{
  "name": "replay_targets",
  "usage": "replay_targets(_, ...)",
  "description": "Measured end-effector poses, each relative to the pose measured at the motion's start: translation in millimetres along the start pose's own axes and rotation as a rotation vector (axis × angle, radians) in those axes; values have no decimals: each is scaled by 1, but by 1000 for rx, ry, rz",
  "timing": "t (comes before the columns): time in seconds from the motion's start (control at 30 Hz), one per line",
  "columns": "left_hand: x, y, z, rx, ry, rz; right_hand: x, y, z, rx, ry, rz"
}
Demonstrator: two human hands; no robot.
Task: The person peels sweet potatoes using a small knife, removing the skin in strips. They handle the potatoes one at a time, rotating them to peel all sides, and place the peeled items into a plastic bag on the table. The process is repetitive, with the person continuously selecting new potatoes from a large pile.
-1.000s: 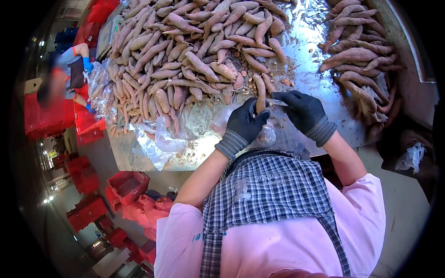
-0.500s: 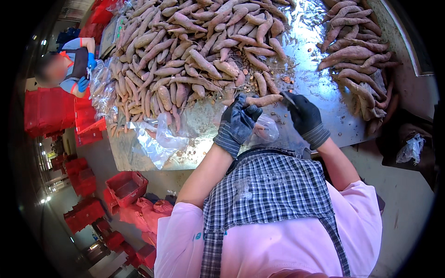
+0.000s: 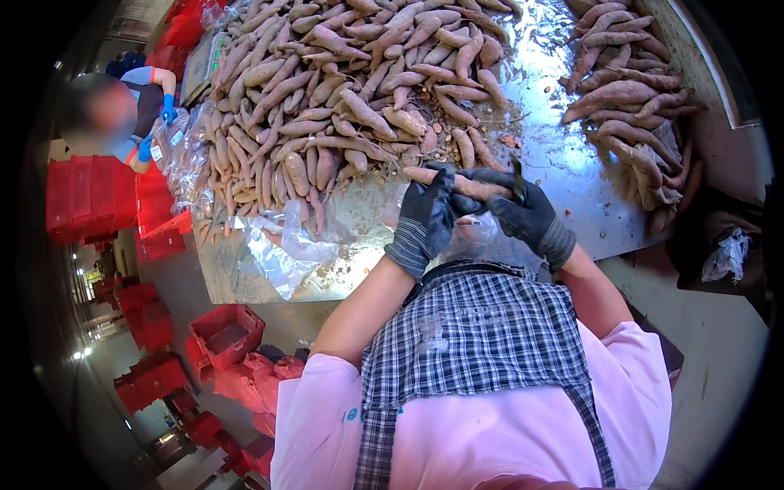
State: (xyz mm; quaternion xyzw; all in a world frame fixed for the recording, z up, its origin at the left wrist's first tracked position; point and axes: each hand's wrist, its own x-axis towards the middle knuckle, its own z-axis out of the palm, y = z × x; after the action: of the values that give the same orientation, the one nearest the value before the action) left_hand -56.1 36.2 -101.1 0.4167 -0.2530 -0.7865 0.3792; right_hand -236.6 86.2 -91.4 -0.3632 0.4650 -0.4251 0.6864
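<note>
A sweet potato (image 3: 483, 189) lies across my gloved left hand (image 3: 426, 219), whose fingers are closed round its middle and left part. My right hand (image 3: 529, 214), also in a dark glove, grips a small dark-bladed knife (image 3: 518, 181). Its blade stands up at the right end of the sweet potato, and the handle is hidden in the glove. The right fingers reach along the root, close to the left hand. Just beyond both hands spreads a big heap of sweet potatoes (image 3: 327, 98). Under the hands lies a clear plastic bag (image 3: 476, 233), partly covered.
A second pile of sweet potatoes (image 3: 629, 96) lines the right side of the metal table (image 3: 563, 175). Crumpled clear bags (image 3: 286, 255) lie at the front left edge. Across the far left stands a co-worker (image 3: 151, 106) in blue gloves, near red crates (image 3: 90, 196). Small cut scraps dot the tabletop.
The sweet potato has shifted slightly left and tilted, its right end lower. My right hand has come in against it, and the knife blade has turned more upright.
</note>
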Motion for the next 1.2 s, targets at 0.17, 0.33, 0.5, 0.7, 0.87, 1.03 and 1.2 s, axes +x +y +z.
replay_targets(0.17,-24,51,0,510,-230,102,-7,-18,-12,-51,163,-85)
replay_targets(0.33,-60,88,-16,281,-134,-102,-19,-34,-9,-406,32,-108)
replay_targets(0.5,-64,89,-16,247,-200,-133,-4,2,26,-812,-162,-267)
replay_targets(0.7,-77,104,-30,420,-225,-123,8,56,-1,-1378,-284,14)
replay_targets(0.87,-78,99,-36,565,-249,-86,-5,18,-6,-1467,-318,174)
replay_targets(1.03,-81,89,-41,595,-207,-64,-14,5,-5,-1469,-281,193)
replay_targets(1.2,-60,70,-50,733,-266,-3,-4,14,-4,-1456,-185,144)
